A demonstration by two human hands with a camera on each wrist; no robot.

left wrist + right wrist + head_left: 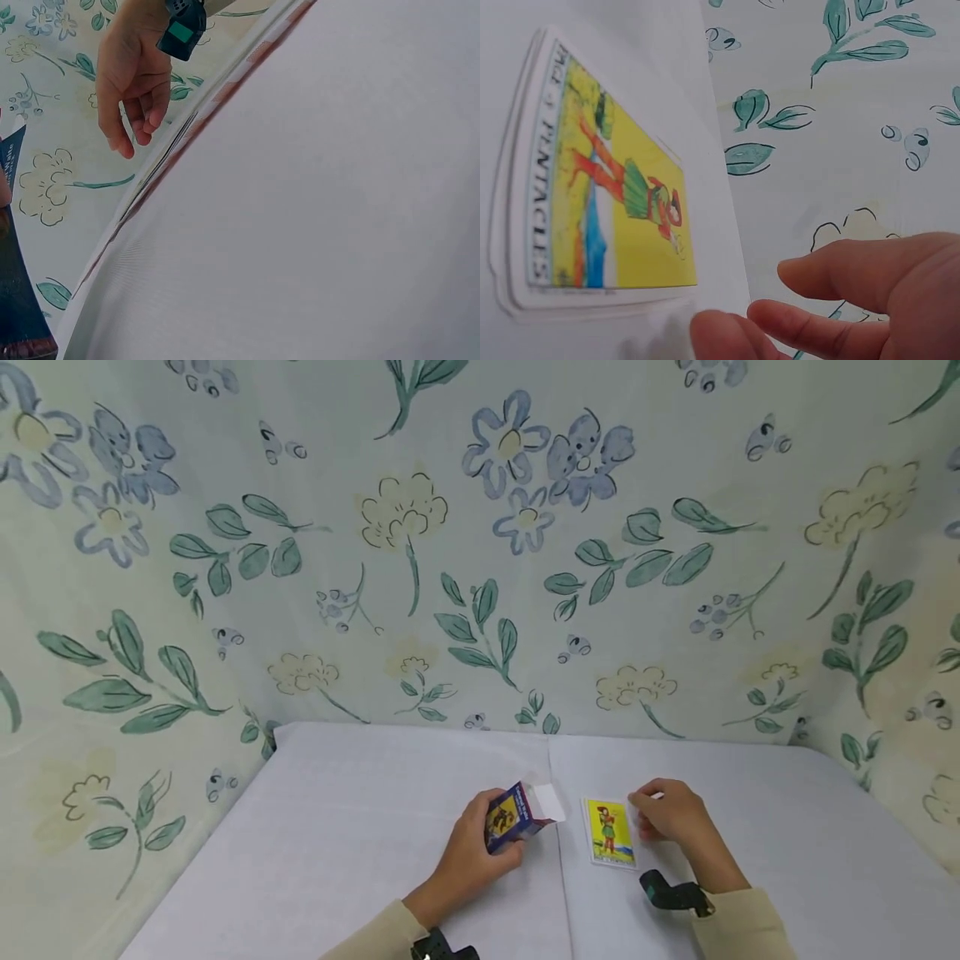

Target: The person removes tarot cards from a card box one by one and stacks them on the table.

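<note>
My left hand (468, 852) grips a dark blue card box (506, 818) with a picture on its front; its white top flap stands open. In the left wrist view, part of that box (19, 277) shows at the left edge. To its right a stack of tarot cards (611, 833) lies face up on the table, and the top one reads "Page of Pentacles" in the right wrist view (622, 195). Just right of the stack is my right hand (675, 814), fingers loosely bent. Thumb and fingertips are apart, with nothing between them, and a small gap separates them from the cards.
A white cloth (360, 827) covers the table, with a seam or fold (562, 893) running between the box and the cards. Floral fabric (420, 568) hangs behind the table and along both sides. Each wrist wears a dark camera mount (667, 893).
</note>
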